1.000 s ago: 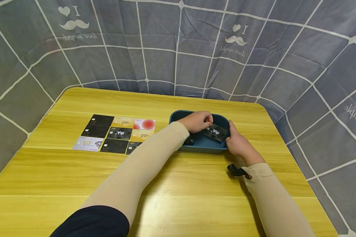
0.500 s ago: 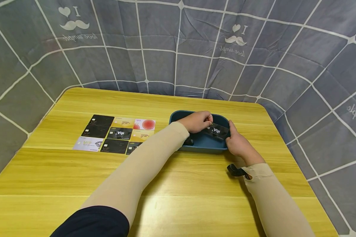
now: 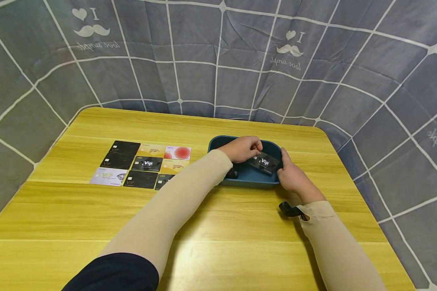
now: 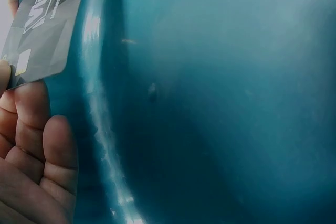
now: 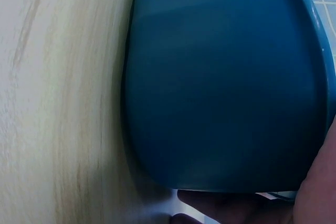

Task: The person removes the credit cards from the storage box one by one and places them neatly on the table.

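My left hand (image 3: 242,149) reaches into the dark blue plastic bin (image 3: 251,184) and pinches a black VIP card (image 3: 265,163) by its corner. In the left wrist view the card (image 4: 50,27) is gripped at its chip end, with the other fingers (image 4: 59,153) curled below it. The card tilts inside the bin, its printed face up. My right hand (image 3: 295,180) holds the bin's right end, thumb along the rim. The right wrist view shows its fingers (image 5: 226,203) at the bin's end wall (image 5: 220,103).
Left of the bin, several VIP-style cards lie in a close block: black cards (image 3: 119,154), yellow cards (image 3: 172,166), a pink-and-red card (image 3: 182,152) and a silver card (image 3: 107,176). My left forearm partly covers one card. A grey checked cloth (image 3: 198,81) hangs behind the wooden table (image 3: 240,250).
The card in my left hand lifted slightly, then tipped back down inside the bin. My right hand and the bin stayed in place.
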`<state>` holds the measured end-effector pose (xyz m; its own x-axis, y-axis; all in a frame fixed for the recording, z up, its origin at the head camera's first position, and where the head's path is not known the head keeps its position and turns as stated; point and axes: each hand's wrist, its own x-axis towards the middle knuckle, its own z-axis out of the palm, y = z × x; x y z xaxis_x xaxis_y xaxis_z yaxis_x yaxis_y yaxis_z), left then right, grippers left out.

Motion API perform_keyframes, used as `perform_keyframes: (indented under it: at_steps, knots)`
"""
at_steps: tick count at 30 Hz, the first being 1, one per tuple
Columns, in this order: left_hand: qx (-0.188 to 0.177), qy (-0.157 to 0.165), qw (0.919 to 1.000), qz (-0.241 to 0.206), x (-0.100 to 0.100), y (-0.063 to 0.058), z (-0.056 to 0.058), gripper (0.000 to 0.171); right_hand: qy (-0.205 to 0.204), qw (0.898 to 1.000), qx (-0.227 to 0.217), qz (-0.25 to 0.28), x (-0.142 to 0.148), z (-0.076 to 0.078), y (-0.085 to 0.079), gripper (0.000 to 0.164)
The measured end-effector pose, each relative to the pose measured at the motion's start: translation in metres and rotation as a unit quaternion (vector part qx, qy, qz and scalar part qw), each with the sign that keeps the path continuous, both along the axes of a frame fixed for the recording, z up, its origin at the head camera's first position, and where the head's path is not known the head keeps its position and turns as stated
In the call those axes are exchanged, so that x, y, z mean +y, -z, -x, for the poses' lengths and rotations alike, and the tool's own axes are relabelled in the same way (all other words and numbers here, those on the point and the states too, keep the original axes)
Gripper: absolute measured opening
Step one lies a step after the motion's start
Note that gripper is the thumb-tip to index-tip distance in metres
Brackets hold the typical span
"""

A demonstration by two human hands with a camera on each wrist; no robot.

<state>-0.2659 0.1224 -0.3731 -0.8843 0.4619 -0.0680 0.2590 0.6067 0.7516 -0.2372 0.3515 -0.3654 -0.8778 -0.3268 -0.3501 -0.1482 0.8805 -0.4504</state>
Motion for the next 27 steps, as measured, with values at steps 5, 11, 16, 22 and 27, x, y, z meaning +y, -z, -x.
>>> perform_keyframes:
  at_steps: [5,11,16,22,27]
  knots:
    - [-0.006,0.003,0.9999,-0.01,-0.0004,-0.0007,-0.0002,0.022,0.002,1.0,-0.002,-0.001,-0.0004,0.0,-0.0006,0.075]
    - [-0.009,0.002,0.9999,-0.006,-0.0007,-0.0004,0.0005,0.026,0.002,1.0,0.003,-0.001,0.0,-0.0001,-0.0005,0.075]
    - [-0.001,0.005,1.0,-0.006,-0.0005,0.0001,0.0012,0.022,0.001,1.0,0.008,-0.002,0.0004,0.0005,-0.0006,0.075]
    - [0.003,0.007,0.9999,-0.006,-0.0005,0.0004,0.0018,0.015,0.003,1.0,0.004,-0.003,0.0002,0.0007,-0.0011,0.075]
    - [0.0,0.001,1.0,-0.001,-0.0003,-0.0009,0.0017,0.017,-0.002,1.0,0.003,-0.004,0.0008,0.0018,-0.0011,0.075]
